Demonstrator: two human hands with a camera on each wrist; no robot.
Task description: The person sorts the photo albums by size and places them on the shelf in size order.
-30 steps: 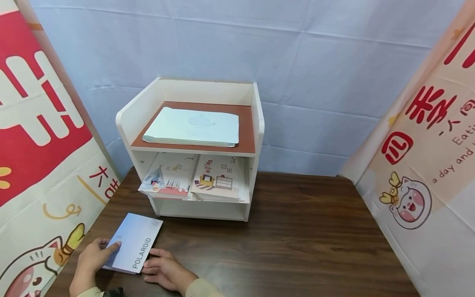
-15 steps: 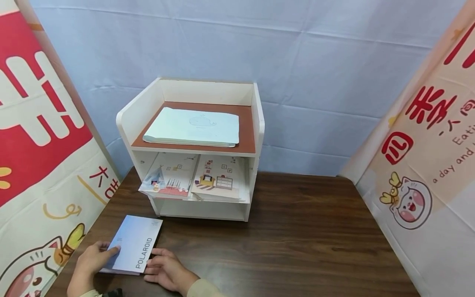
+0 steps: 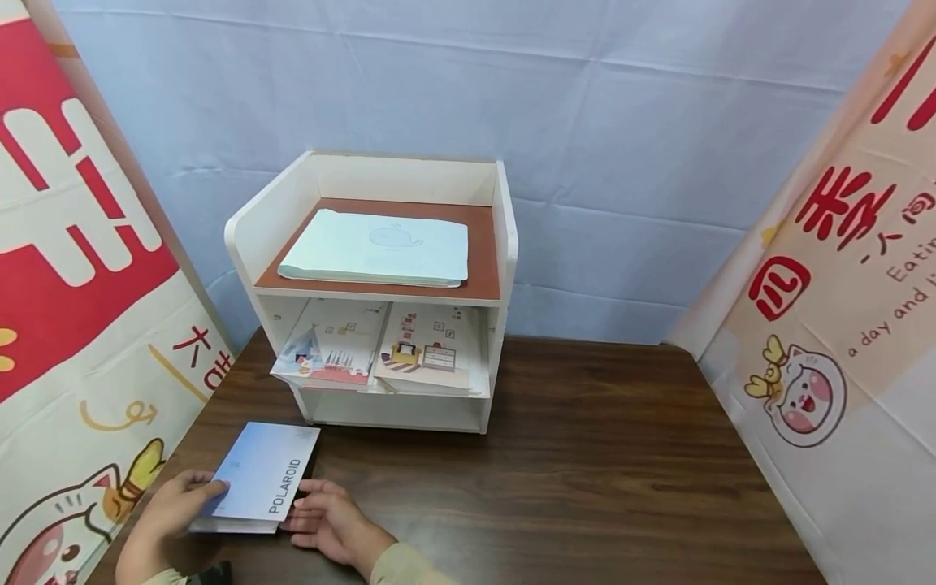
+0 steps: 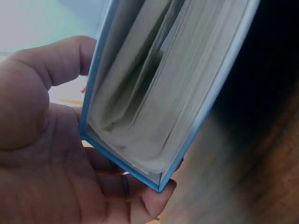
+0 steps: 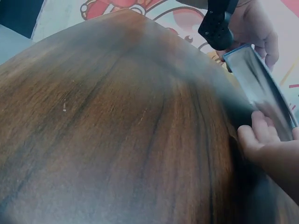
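Observation:
In the head view a photo album (image 3: 263,471) with a pale blue cover lettered POLAROID is tilted over the near left of the table, its lower edge towards me. My left hand (image 3: 170,508) grips it at the spine, thumb on the front cover and fingers behind, as the left wrist view shows. That view looks onto the album's thick page block (image 4: 182,84), with some leaves parted. My right hand (image 3: 332,520) holds the opposite edge. In the right wrist view its fingers (image 5: 259,133) lie along one side of the album, with a thumb tip beyond.
A white desk shelf (image 3: 508,244) stands behind on the brown wooden table (image 3: 621,455). Its top bears a pale book (image 3: 376,248) with a whale drawing; two illustrated books (image 3: 424,349) lie on the middle level. Printed cloths hang at both sides.
The album has tipped, so its page block now shows below the front cover. Both hands have stayed at its two sides, the left shifting slightly left and down. The head view has shifted slightly.

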